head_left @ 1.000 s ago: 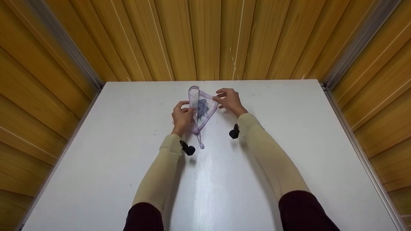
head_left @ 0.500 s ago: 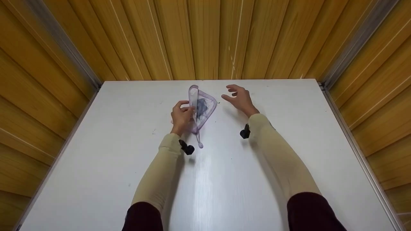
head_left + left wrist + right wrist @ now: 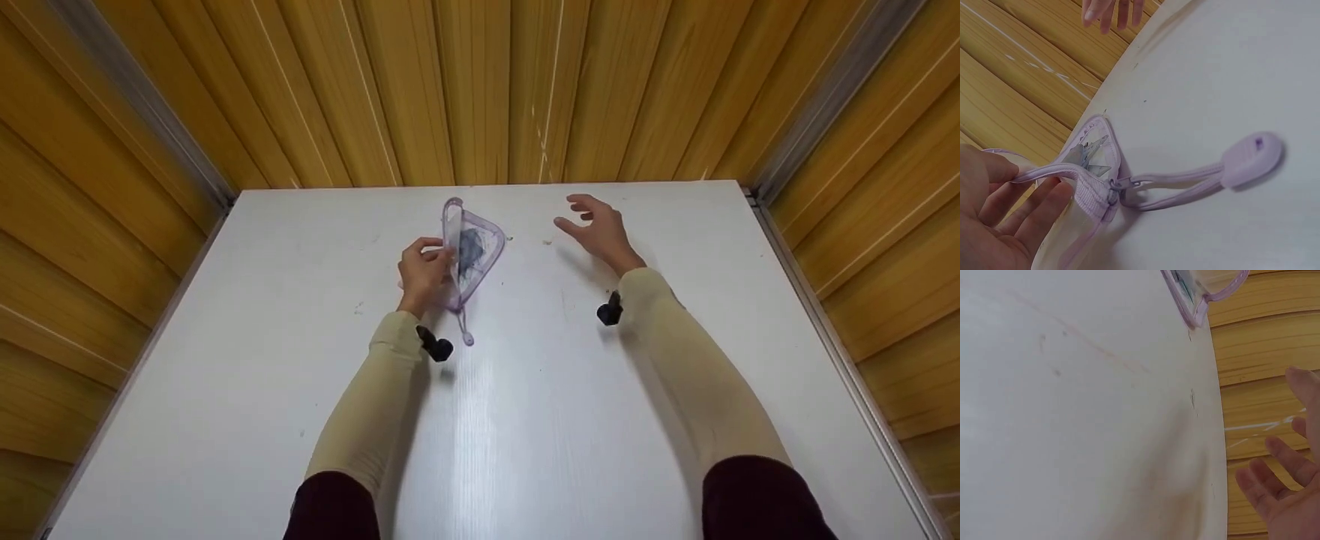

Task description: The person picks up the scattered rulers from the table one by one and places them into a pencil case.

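Observation:
A see-through zip pouch (image 3: 489, 259) with lilac edging stands at the far middle of the table, its mouth spread apart. Something bluish-grey (image 3: 1095, 154) shows inside it, with pointed folds in the left wrist view. My left hand (image 3: 424, 271) pinches the pouch's left edge between thumb and fingers. From the zip's near end a looped lilac cord runs to a plastic pull tab (image 3: 1252, 160) over the tabletop. My right hand (image 3: 600, 226) hovers to the right, apart from the pouch, with nothing in its loosely bent fingers.
The white table (image 3: 495, 442) ends at a wall of yellow wood-look panels (image 3: 480, 90). Grey metal rails (image 3: 832, 97) run along the corners. A small dark camera (image 3: 435, 345) hangs at the left wrist, another (image 3: 610, 310) at the right.
My right hand has let go of the pouch's right corner and moved away to the right. My left hand keeps its grip, and the pouch stays in place.

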The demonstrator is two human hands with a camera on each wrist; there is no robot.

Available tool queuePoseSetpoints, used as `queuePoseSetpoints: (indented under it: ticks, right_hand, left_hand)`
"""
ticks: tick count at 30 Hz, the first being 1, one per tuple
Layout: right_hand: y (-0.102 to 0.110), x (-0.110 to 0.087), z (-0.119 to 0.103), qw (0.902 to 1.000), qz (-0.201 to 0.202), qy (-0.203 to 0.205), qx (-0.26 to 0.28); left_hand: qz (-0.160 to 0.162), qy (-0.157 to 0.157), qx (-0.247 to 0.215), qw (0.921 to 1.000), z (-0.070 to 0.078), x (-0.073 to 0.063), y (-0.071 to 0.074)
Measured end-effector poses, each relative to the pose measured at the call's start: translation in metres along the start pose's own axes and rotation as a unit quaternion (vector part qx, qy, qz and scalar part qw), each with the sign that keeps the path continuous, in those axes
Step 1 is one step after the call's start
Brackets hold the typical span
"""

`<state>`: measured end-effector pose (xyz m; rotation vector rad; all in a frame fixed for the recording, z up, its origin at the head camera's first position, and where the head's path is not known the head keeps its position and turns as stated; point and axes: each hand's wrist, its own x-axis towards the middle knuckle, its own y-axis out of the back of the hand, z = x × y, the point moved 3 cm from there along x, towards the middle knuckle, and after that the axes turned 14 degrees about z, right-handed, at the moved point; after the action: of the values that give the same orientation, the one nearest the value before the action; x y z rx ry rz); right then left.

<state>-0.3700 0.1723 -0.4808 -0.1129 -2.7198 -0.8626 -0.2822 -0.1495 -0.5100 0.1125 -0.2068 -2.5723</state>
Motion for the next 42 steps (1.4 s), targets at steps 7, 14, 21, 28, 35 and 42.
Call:
queuePoseSetpoints:
  ticks: [7,14,21,28,35,42]
  right_hand:
    - [0.034,-0.005,0.017,0.9997,0.011,-0.006,-0.021]
    - [0.063,-0.008,0.035,0.9988,0.033,-0.013,-0.033]
    - [0.086,-0.013,0.053,0.9974,0.043,-0.036,-0.044]
    - [0.099,-0.019,0.066,0.9962,0.048,-0.056,-0.046]
    - [0.106,-0.026,0.073,0.9951,0.045,-0.075,-0.046]
    - [0.109,-0.029,0.077,0.9954,0.049,-0.067,-0.049]
  left_hand:
    - [-0.006,-0.002,0.001,1.0,0.0,0.0,0.001]
    - [-0.009,-0.012,-0.021,0.9997,0.002,-0.001,0.003]
    - [-0.019,-0.015,-0.037,0.999,0.001,-0.002,0.001]
    - [-0.013,-0.031,-0.015,0.9993,0.001,-0.003,-0.001]
    - [-0.013,-0.026,-0.008,0.9995,0.0,-0.004,-0.002]
    - [-0.01,-0.026,-0.015,0.9995,0.002,-0.005,-0.002]
